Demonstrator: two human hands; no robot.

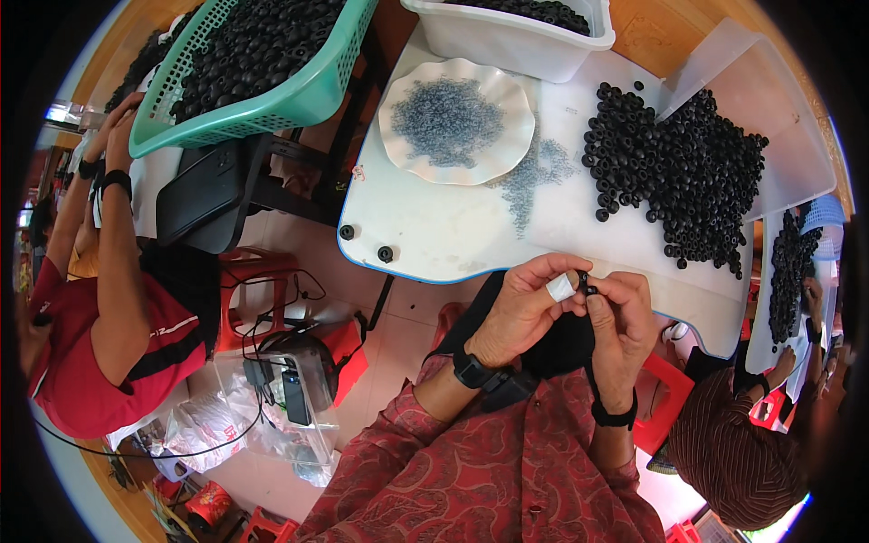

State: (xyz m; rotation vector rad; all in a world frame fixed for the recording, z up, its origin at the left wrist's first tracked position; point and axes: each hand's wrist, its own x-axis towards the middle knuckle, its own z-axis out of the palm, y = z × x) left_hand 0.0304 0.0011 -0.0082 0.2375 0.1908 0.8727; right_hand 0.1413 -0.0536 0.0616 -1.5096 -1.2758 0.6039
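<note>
My left hand (520, 312), with white tape (561, 287) round one digit, pinches a small black plastic piece (584, 279) just beyond the table's front edge. Against it, the fingertips of my right hand (623, 330) are closed on a small black part (593, 290). The fingers cover most of both, so how they fit together cannot be made out. A big heap of black ring-shaped pieces (674, 167) lies on the table to the right. Farther left, a scalloped white plate (412, 161) carries a pile of tiny translucent grey pieces (448, 122), some spilled beside it.
Two black pieces (386, 254) sit by the table's left corner. A clear bin (778, 118) lies tipped behind the heap. A white tub (516, 45) and a green basket (339, 68) hold more black pieces. Other people work at left (118, 317) and right (742, 443).
</note>
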